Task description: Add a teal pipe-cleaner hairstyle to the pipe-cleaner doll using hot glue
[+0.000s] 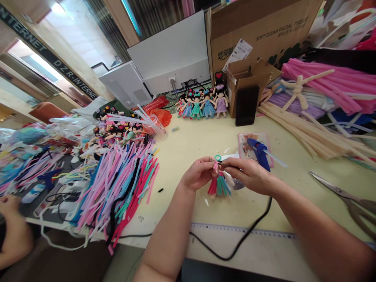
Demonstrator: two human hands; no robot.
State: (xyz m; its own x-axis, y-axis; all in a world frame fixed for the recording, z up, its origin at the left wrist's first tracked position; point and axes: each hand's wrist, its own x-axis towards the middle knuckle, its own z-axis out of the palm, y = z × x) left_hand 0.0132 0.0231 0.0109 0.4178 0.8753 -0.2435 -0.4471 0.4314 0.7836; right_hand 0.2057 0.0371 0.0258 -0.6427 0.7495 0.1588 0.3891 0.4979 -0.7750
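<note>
In the head view, my left hand (201,174) is closed on a small pipe-cleaner doll (219,187) with a skirt of red, green and blue strips. Pink shows at its upper part, and a green loop (217,158) stands just above. My right hand (249,174) pinches a thin dark tool (225,162) whose tip meets the doll's upper part. Fingers hide much of both, so the tool's exact kind is unclear. Just beyond my right hand lies a blue glue gun (260,152) on a small printed card (242,145).
Large scissors (342,192) lie at right, near beige pipe cleaners (311,129). Finished dolls (202,105) stand by a black phone (247,105). Coloured pipe cleaners (117,180) cover the left side. A ruler (235,230) and black cord (229,257) run along the front; another person's arm (14,227) is far left.
</note>
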